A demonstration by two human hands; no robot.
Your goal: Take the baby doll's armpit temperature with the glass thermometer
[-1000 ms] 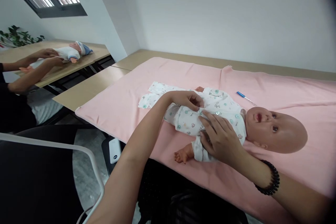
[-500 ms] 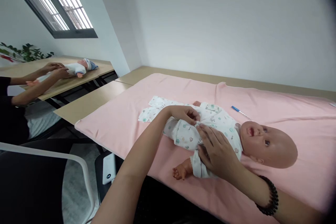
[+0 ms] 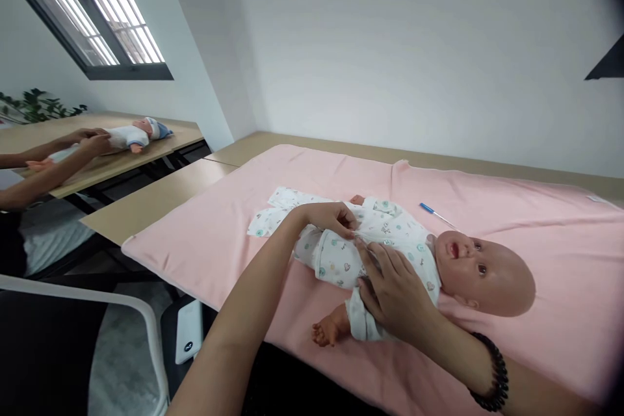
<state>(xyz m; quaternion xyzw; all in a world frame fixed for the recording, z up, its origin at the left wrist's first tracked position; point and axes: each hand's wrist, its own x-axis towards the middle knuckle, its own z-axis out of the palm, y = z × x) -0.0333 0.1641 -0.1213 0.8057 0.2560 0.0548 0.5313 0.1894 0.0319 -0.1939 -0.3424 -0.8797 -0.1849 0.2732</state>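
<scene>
A baby doll lies on its back on a pink blanket, head to the right. It wears a white printed garment. My left hand pinches the garment's front edge at the doll's belly, fingers closed on the cloth. My right hand, with a black bead bracelet at the wrist, rests on the doll's chest and side, fingertips pressing the same front seam. A matching printed cloth lies just left of the doll.
A blue pen lies on the blanket beyond the doll. At the far left another person's arms handle a second doll on a neighbouring wooden table. A white chair frame and a white device are below.
The view has shifted slightly, so the doll sits a little lower and further left. Both hands stay on the garment's front, with the fingers drawn a bit closer together.
</scene>
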